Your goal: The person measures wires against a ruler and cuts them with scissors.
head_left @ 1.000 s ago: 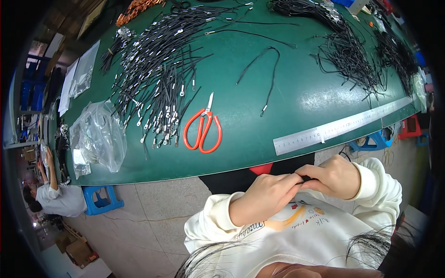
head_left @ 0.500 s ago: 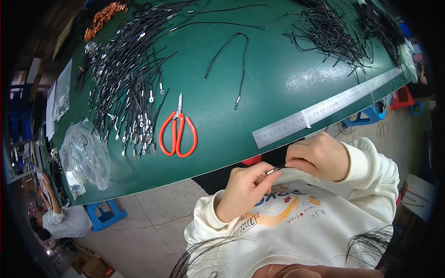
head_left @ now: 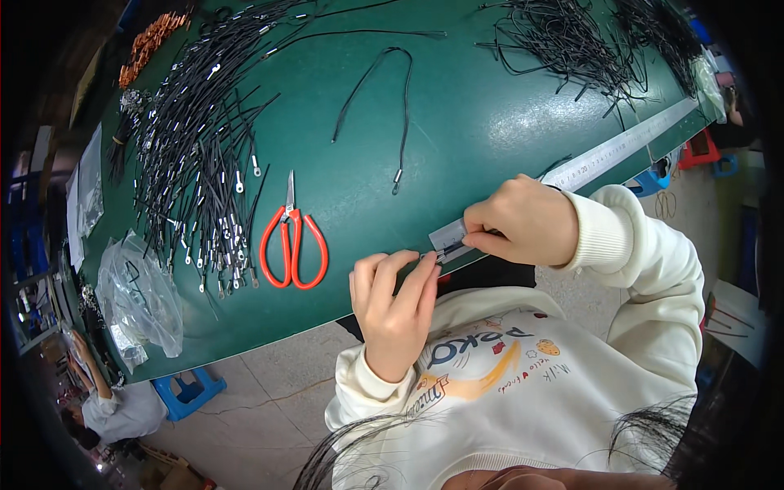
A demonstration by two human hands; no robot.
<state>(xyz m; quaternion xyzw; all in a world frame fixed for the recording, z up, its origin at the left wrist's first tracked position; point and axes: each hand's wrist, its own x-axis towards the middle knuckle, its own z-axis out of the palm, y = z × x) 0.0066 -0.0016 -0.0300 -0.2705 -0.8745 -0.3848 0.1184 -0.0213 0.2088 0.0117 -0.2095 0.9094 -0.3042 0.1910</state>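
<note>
My left hand (head_left: 392,306) pinches the metal-tipped end of a short black cable (head_left: 453,248) between thumb and forefinger. The other fingers are loosely curled. A little further right, my right hand (head_left: 523,220) grips the same cable with thumb and fingertips, palm down. The cable lies over the low-numbered end of a steel ruler (head_left: 621,145), along the near table edge; my right hand hides part of the ruler. A thin black cable tail shows just beyond my right hand. Left of my hands, red-handled scissors (head_left: 292,245) lie with the blades pointing away.
A large pile of black cables with metal lugs (head_left: 204,163) covers the table's left. One bent cable (head_left: 407,106) lies mid-table. More black cables (head_left: 563,49) heap at the far right. Copper-coloured pieces (head_left: 151,45) and a clear plastic bag (head_left: 139,294) sit on the left.
Both hands have moved forward from in front of my chest to the ruler at the table edge, bringing the cable onto it. My view has shifted slightly, so the table things appear further left.
</note>
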